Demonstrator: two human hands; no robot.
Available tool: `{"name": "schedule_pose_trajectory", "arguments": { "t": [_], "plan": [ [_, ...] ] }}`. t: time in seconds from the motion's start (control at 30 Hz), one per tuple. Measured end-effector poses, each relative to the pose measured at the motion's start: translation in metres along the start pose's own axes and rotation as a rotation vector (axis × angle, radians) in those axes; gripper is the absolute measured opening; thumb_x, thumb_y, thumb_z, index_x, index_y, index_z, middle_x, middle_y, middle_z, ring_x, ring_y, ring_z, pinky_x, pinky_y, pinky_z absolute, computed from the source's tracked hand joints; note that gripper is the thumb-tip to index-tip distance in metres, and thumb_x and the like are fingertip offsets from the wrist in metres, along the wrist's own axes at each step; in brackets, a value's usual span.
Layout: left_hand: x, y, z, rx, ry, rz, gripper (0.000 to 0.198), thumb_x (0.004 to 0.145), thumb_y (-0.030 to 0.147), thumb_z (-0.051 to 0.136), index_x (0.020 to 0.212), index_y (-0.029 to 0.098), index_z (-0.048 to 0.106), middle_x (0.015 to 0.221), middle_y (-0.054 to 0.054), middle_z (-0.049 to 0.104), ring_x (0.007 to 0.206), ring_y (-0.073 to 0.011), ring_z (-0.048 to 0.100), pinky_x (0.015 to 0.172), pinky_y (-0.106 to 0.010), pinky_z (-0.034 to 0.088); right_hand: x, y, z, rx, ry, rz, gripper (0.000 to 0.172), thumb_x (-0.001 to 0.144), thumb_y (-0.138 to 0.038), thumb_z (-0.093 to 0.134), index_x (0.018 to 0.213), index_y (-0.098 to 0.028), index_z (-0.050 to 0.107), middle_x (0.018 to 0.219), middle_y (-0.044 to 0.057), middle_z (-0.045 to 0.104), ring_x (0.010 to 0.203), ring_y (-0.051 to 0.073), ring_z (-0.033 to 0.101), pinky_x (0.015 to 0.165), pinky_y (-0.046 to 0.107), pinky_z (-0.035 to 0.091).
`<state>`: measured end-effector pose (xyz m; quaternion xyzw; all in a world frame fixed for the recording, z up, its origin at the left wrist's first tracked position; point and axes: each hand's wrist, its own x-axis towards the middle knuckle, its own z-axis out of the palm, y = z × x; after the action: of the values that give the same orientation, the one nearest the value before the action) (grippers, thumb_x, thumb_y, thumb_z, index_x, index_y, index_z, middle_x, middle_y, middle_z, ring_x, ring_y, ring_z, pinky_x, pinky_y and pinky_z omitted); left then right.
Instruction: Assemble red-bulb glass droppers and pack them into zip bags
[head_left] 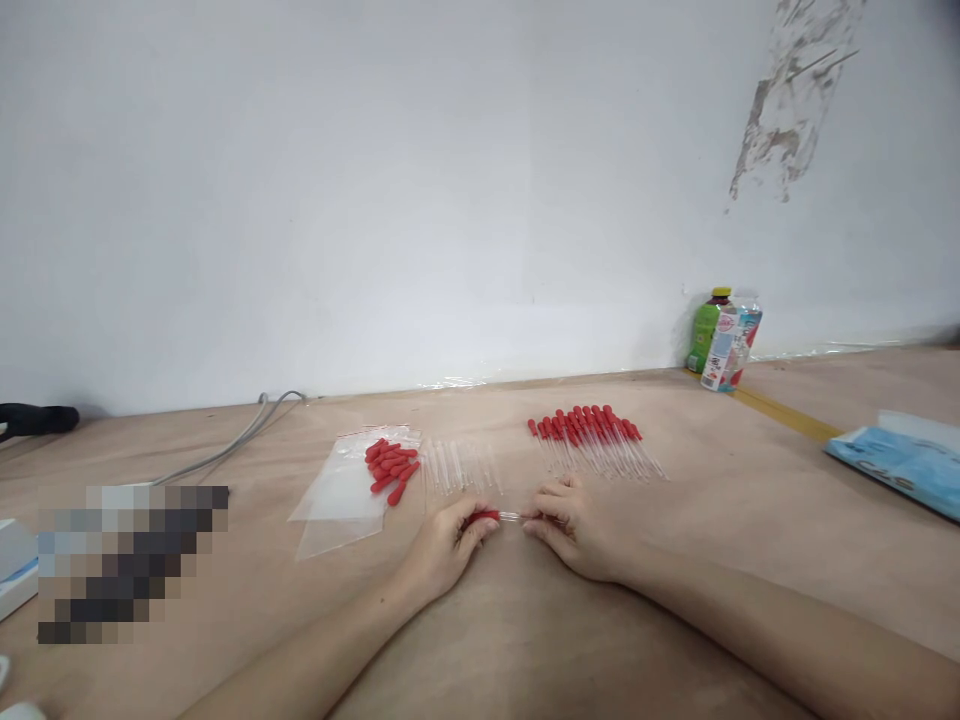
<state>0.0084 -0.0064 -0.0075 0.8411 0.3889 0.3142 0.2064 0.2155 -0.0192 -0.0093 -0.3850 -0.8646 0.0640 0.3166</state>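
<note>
My left hand (444, 548) pinches a red rubber bulb (482, 516) low over the wooden table (495, 640). My right hand (574, 528) pinches the clear glass tube (513, 516) that meets the bulb. Both hands are closed on this one dropper. Behind the left hand lies a pile of loose red bulbs (390, 468) on a clear plastic bag (341, 495). Bare glass tubes (459, 466) lie in a row beside them. Further right is a row of finished droppers with red bulbs (592, 438).
A green bottle (706, 330) and a crumpled packet (730, 348) stand against the white wall at the back right. A blue-and-white package (904, 460) lies at the right edge. A grey cable (232, 440) runs along the back left, and a white box (15, 565) sits at the left edge.
</note>
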Motion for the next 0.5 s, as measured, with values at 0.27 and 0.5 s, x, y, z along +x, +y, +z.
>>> {"name": "schedule_pose_trajectory", "arguments": {
  "t": [0.27,0.5],
  "plan": [
    [-0.0022,0.0000,-0.0005,0.038,-0.036,0.045,0.018,0.085,0.027,0.045,0.085,0.019,0.061,0.071,0.001,0.064,0.063,-0.0122,0.057,0.061,-0.021,0.044,0.0015,0.0009,-0.0024,-0.027,-0.061,0.030,0.016,0.083,-0.022,0.045,0.083,-0.022,0.060,0.077,-0.001,0.058,0.069,0.010,0.049,0.073,0.030,0.027],
    [-0.0005,-0.0003,-0.0001,0.082,-0.013,0.053,0.019,0.085,0.027,0.045,0.086,0.018,0.062,0.075,0.000,0.065,0.066,-0.0126,0.057,0.063,-0.021,0.042,0.0026,-0.0033,0.0038,-0.140,0.011,0.014,0.020,0.084,-0.022,0.041,0.082,-0.021,0.060,0.079,0.000,0.059,0.068,0.011,0.049,0.071,0.030,0.025]
  ]
}}
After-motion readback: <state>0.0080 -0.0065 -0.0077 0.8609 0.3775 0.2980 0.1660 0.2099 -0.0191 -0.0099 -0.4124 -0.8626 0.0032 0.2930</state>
